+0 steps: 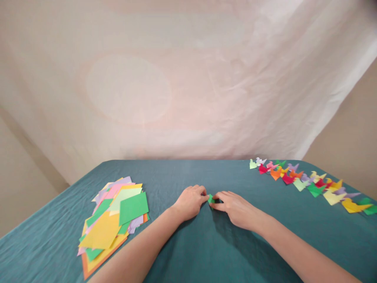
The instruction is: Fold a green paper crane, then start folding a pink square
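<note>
two-handed pinch: left hand [191, 199] and right hand [235, 207] hold a small green paper [211, 199] between fingertips. seems part-folded, not yet finished. well right of the grip, folded birds [301, 184] look done; left of it, loose sheets [101, 231] lie flat, unworked.

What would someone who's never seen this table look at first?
Probably the colourful paper birds in slanting rows on the table's right side. Next, the messy pile of bright paper sheets on the left. Then a tiny green paper piece in the middle, at the fingertips of the left hand and right hand.
</note>
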Demonstrator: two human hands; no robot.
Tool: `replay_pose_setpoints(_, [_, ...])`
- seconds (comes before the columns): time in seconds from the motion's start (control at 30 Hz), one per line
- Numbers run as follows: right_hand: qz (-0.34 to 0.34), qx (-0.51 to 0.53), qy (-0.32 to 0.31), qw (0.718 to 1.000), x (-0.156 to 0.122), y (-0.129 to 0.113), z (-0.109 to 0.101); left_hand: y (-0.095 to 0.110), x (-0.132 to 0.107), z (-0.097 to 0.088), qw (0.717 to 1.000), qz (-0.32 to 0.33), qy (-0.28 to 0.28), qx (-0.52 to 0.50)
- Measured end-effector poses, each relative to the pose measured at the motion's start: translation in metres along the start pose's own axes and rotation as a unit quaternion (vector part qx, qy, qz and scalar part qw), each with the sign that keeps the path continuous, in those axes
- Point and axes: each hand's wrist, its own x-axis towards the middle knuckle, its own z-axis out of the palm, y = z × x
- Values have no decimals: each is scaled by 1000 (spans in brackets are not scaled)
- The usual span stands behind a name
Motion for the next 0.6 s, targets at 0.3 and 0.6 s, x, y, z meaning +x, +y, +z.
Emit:
replay_pose_setpoints(0.3, [-14, 33, -37, 999, -6, 0, -8, 7, -1, -8, 999, -5, -35, 25])
replay_pose_setpoints(0.6, [9, 17, -73, 997, -4, -3, -13, 38, -8, -25, 990, -67, -111, 49])
